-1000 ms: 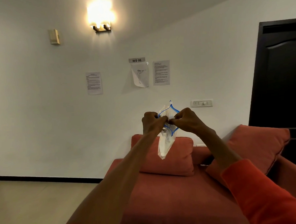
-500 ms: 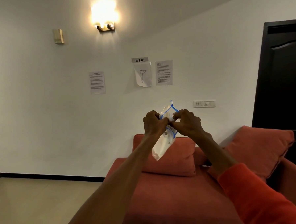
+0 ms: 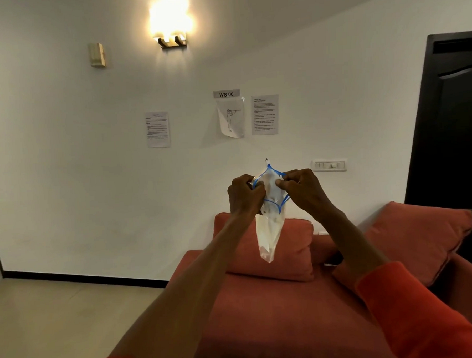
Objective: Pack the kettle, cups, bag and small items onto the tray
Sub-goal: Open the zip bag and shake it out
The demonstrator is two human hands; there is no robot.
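A clear plastic zip bag (image 3: 269, 232) with a blue seal line hangs in the air in front of me, above the sofa. My left hand (image 3: 244, 196) pinches the left side of its mouth. My right hand (image 3: 302, 187) pinches the right side. The two sides of the mouth are pulled apart into a diamond-shaped opening. Something small and pale lies in the bag's lower tip. Kettle, cups and tray are out of view.
A red sofa (image 3: 278, 321) with two cushions (image 3: 288, 255) stands below my arms against a white wall. A dark door (image 3: 453, 129) is at the right. Beige floor (image 3: 59, 325) spreads to the left. Papers and a switch plate (image 3: 330, 165) hang on the wall.
My hands have drawn apart, so the bag's mouth has spread wider. The bag now hangs straighter down.
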